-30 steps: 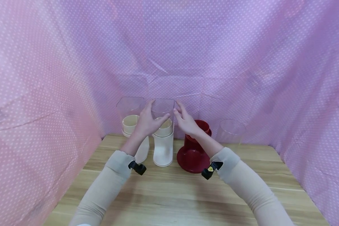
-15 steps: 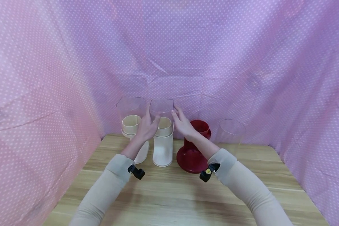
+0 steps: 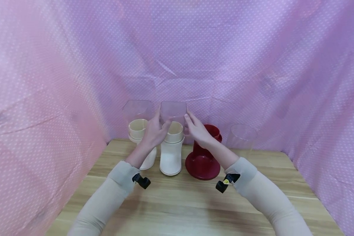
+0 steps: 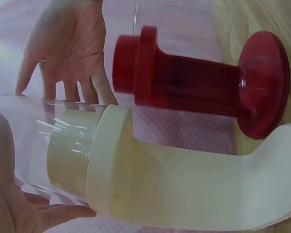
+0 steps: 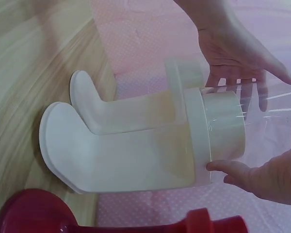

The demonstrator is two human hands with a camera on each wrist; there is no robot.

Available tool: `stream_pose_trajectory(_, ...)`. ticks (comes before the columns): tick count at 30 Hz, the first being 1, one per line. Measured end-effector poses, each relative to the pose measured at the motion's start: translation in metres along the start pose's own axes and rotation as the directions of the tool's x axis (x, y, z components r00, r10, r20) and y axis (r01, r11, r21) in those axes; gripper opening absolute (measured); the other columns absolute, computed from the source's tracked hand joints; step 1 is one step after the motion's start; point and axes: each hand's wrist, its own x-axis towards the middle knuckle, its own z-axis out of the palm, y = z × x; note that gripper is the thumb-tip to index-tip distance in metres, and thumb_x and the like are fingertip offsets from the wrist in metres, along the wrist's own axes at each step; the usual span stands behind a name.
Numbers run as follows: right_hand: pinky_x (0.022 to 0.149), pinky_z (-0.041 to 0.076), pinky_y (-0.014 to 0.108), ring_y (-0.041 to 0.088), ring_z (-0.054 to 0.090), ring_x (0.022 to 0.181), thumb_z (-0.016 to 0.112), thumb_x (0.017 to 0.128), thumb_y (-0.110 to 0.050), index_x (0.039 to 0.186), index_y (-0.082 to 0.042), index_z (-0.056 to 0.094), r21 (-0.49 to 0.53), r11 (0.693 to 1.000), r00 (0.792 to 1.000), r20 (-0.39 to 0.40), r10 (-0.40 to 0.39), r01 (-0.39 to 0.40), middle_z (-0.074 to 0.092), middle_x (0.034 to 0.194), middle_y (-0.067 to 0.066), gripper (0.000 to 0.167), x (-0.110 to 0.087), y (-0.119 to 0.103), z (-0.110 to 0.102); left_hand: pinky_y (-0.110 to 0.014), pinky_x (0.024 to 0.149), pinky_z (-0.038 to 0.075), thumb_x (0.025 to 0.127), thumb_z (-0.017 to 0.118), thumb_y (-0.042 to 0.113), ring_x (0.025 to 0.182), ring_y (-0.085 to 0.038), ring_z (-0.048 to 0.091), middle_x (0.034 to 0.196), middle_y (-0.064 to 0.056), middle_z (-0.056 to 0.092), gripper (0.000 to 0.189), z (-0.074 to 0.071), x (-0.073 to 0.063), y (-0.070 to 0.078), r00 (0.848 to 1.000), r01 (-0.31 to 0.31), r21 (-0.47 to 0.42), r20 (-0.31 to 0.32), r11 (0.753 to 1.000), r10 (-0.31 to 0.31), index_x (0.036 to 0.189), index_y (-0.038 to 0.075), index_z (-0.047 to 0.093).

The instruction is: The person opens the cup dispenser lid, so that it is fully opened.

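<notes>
A clear plastic container [image 3: 173, 108] with a squared rim stands on the middle white stand [image 3: 170, 159], around its cream inner ring [image 3: 175, 133]. My left hand [image 3: 154, 132] holds the container's left side, its thumb towards me. On the right side, my right hand [image 3: 199, 131] holds it too. In the right wrist view, a finger of the right hand [image 5: 269, 177] touches the stand's collar [image 5: 200, 136]. The left hand [image 5: 237, 43] lies across the container, its fingers partly behind the clear wall. The stand's top leans slightly right.
A similar white stand [image 3: 148, 159] with a clear container [image 3: 138, 107] stands at the left. Close by on the right is a red stand [image 3: 203, 167] with a round base. Behind it is a clear cylinder [image 3: 242, 134]. A dotted pink cloth [image 3: 177, 49] surrounds the wooden table [image 3: 171, 206].
Both hands have closed in on the clear container's sides. The left thumb has drawn in. In the last half second the container and the stand's top have shifted slightly right.
</notes>
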Motion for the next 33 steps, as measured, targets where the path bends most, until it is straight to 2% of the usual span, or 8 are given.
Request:
stream_pose_trajectory(2, 0.110, 0.054, 0.059, 0.047, 0.044, 0.152, 0.033, 0.116, -0.043, 0.172, -0.019, 0.013, 0.006, 1.000, 1.000, 0.008, -0.008, 0.008, 0.029, 0.174, 0.020, 0.064, -0.007, -0.005, -0.006, -0.036, 0.054, 0.047, 0.100, 0.032, 0.083, 0.059, -0.021, 0.047, 0.076, -0.006, 0.054, 0.109, -0.001, -0.002, 0.008, 0.999, -0.033, 0.006, -0.002, 0.999, 0.033, 0.168, 0.000, 0.019)
stream_pose_trajectory(4, 0.109, 0.055, 0.058, 0.047, 0.045, 0.151, 0.033, 0.116, -0.044, 0.173, -0.018, 0.012, -0.003, 1.000, 1.000, 0.013, -0.004, 0.004, 0.029, 0.174, 0.019, 0.065, -0.015, -0.010, -0.011, -0.029, 0.050, 0.038, 0.097, 0.028, 0.088, 0.056, -0.013, 0.039, 0.070, 0.001, 0.048, 0.115, -0.002, -0.004, 0.015, 0.998, -0.063, 0.023, -0.010, 0.998, 0.063, 0.167, -0.004, 0.022)
stream_pose_trajectory(8, 0.106, 0.057, 0.056, 0.044, 0.039, 0.156, 0.032, 0.116, -0.044, 0.173, -0.017, 0.008, -0.037, 0.999, 0.999, 0.040, -0.008, 0.009, 0.022, 0.177, 0.016, 0.067, -0.028, -0.017, -0.020, -0.028, 0.048, 0.034, 0.092, 0.023, 0.094, 0.053, -0.012, 0.034, 0.068, -0.005, 0.051, 0.124, -0.005, -0.011, 0.028, 0.996, -0.090, 0.028, -0.006, 0.996, 0.091, 0.165, -0.007, 0.024)
stream_pose_trajectory(13, 0.101, 0.060, 0.055, 0.044, 0.036, 0.157, 0.030, 0.117, -0.041, 0.172, -0.013, 0.010, -0.075, 0.996, 0.998, 0.038, -0.054, 0.056, 0.025, 0.176, 0.017, 0.065, -0.043, -0.020, -0.028, -0.044, 0.076, 0.060, 0.093, 0.024, 0.093, 0.078, -0.028, 0.069, 0.112, -0.024, 0.075, 0.121, -0.009, -0.023, 0.042, 0.993, -0.119, 0.027, -0.003, 0.993, 0.119, 0.164, -0.005, 0.027)
stream_pose_trajectory(16, 0.099, 0.061, 0.054, 0.047, 0.038, 0.155, 0.028, 0.117, -0.039, 0.172, -0.011, 0.011, -0.087, 0.993, 0.997, 0.040, -0.071, 0.074, 0.030, 0.173, 0.021, 0.063, -0.052, -0.020, -0.033, -0.052, 0.100, 0.059, 0.094, 0.025, 0.091, 0.106, -0.036, 0.074, 0.127, -0.025, 0.074, 0.120, -0.009, -0.029, 0.049, 0.989, -0.149, 0.026, 0.001, 0.989, 0.149, 0.163, -0.006, 0.030)
stream_pose_trajectory(21, 0.099, 0.061, 0.053, 0.050, 0.037, 0.154, 0.027, 0.118, -0.037, 0.171, -0.008, 0.010, -0.095, 0.992, 0.995, 0.055, -0.080, 0.085, 0.027, 0.173, 0.025, 0.064, -0.069, -0.015, -0.041, -0.051, 0.099, 0.060, 0.098, 0.027, 0.086, 0.090, -0.032, 0.074, 0.125, -0.025, 0.075, 0.114, -0.005, -0.040, 0.058, 0.981, -0.196, 0.008, 0.014, 0.981, 0.196, 0.162, -0.008, 0.031)
stream_pose_trajectory(26, 0.095, 0.063, 0.052, 0.049, 0.042, 0.152, 0.029, 0.118, -0.035, 0.171, -0.011, 0.019, -0.134, 0.982, 0.990, 0.069, -0.121, 0.130, 0.036, 0.168, 0.026, 0.059, -0.083, -0.012, -0.050, -0.050, 0.101, 0.060, 0.100, 0.028, 0.084, 0.094, -0.030, 0.075, 0.128, -0.024, 0.073, 0.111, 0.000, -0.049, 0.066, 0.972, -0.237, 0.010, 0.003, 0.972, 0.237, 0.161, -0.009, 0.031)
stream_pose_trajectory(33, 0.094, 0.063, 0.051, 0.053, 0.046, 0.147, 0.029, 0.118, -0.035, 0.168, -0.003, 0.022, -0.136, 0.977, 0.984, 0.078, -0.157, 0.167, 0.036, 0.167, 0.029, 0.060, -0.102, -0.012, -0.061, -0.046, 0.092, 0.061, 0.104, 0.035, 0.076, 0.071, -0.021, 0.066, 0.117, -0.023, 0.071, 0.104, 0.007, -0.058, 0.076, 0.955, -0.297, -0.017, 0.011, 0.955, 0.297, 0.160, -0.013, 0.031)
